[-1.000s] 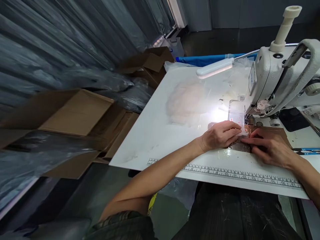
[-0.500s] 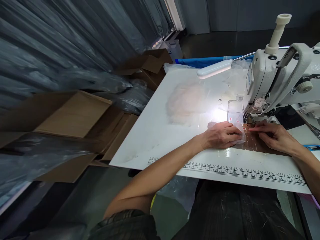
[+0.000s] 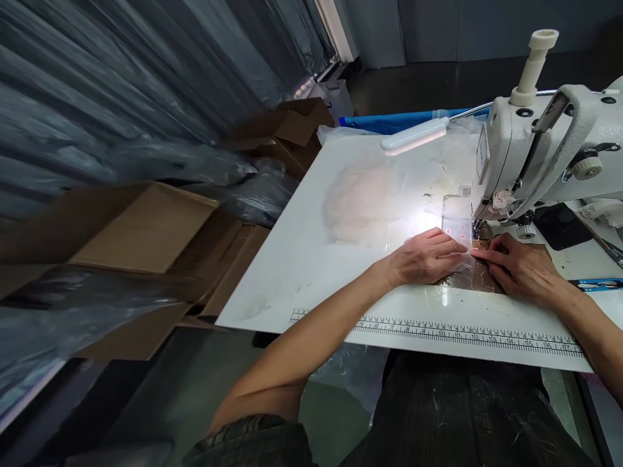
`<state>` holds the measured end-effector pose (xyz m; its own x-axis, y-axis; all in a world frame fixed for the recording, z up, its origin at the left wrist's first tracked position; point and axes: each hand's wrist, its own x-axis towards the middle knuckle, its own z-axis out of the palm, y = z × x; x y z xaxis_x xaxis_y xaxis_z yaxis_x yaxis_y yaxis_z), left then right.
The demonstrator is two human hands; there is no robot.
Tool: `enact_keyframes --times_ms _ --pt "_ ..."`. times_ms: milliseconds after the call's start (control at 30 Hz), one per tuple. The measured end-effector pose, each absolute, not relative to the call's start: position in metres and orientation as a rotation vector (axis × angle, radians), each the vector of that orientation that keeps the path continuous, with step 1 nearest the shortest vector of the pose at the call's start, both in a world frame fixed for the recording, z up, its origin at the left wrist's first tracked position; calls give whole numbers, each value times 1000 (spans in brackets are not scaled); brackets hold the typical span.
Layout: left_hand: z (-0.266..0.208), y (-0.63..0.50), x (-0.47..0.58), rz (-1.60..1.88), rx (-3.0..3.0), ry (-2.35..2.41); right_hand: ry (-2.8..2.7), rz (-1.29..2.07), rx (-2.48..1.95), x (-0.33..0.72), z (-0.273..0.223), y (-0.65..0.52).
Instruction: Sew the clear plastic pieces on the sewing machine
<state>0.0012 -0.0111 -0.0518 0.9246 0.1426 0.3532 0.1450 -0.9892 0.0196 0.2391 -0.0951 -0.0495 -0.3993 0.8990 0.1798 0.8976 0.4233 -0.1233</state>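
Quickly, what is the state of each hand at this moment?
Left hand: curled on the clear plastic; whether its grip is closed cannot be told.
Right hand: touching the brown sheet; open or closed cannot be told.

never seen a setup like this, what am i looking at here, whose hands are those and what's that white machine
There is no robot here: a person works bare-handed, seen from a camera worn on their head, looking forward and down. The white machine looks like a sewing machine. Near its needle end, the left hand rests on a see-through sheet with small red marks, while the right hand touches a brown sheet. Exactly how the fingers grip is hard to tell. A small lamp lights the white table, which has a ruler along its near edge. A blue tool lies at the right.
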Motion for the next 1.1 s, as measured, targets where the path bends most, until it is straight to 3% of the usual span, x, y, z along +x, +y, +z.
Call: enact_keyframes --times_ms 267,667,1100 --pt "-56 -13 6 -675 -3018 -78 -2464 59 -1580 241 -49 -92" --pt "-52 -13 7 -499 -3082 -195 -2413 53 -1486 241 -49 -96" --pt "-56 -17 7 -842 -2844 -130 -2400 -11 -1433 242 -51 -98"
